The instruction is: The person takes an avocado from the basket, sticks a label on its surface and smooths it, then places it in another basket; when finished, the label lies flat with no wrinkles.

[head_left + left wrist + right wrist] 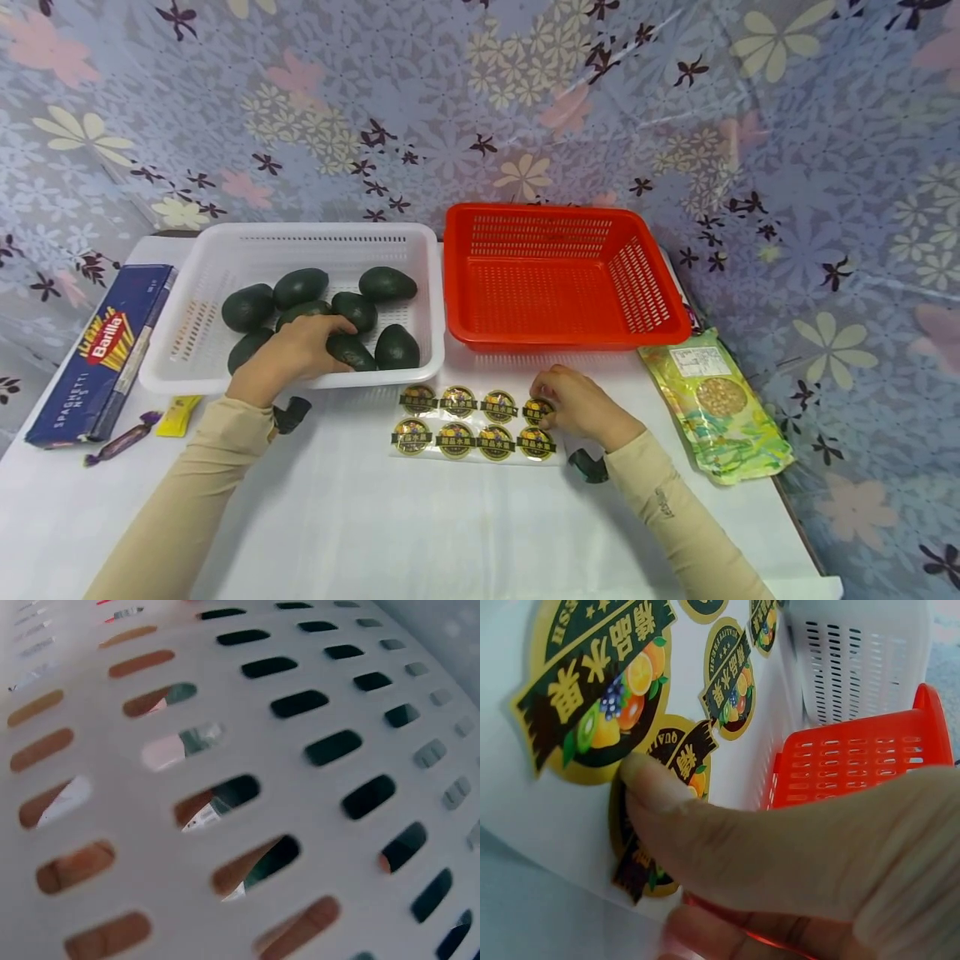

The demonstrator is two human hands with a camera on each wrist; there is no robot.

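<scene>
Several dark green avocados (386, 284) lie in a white plastic basket (292, 236). Over its front side reaches my left hand (300, 346), gripping an avocado (349, 353) with thumb and fingers. In the left wrist view, the slotted basket wall hides most of this hand. A sheet of round black-and-gold fruit stickers (456, 440) lies on the table in front of the baskets. My right hand (581, 406) pinches at the upper right sticker (537, 411), its thumb (656, 787) over the sticker's edge in the right wrist view; the other fingers are curled below.
A red plastic basket (525, 292) stands right of the white one. At the left lie a Barilla spaghetti box (101, 354), a wrapped candy (123, 439) and a yellow packet (177, 417). A green-yellow food bag (716, 406) lies at the right edge, before the flowered curtain (480, 108).
</scene>
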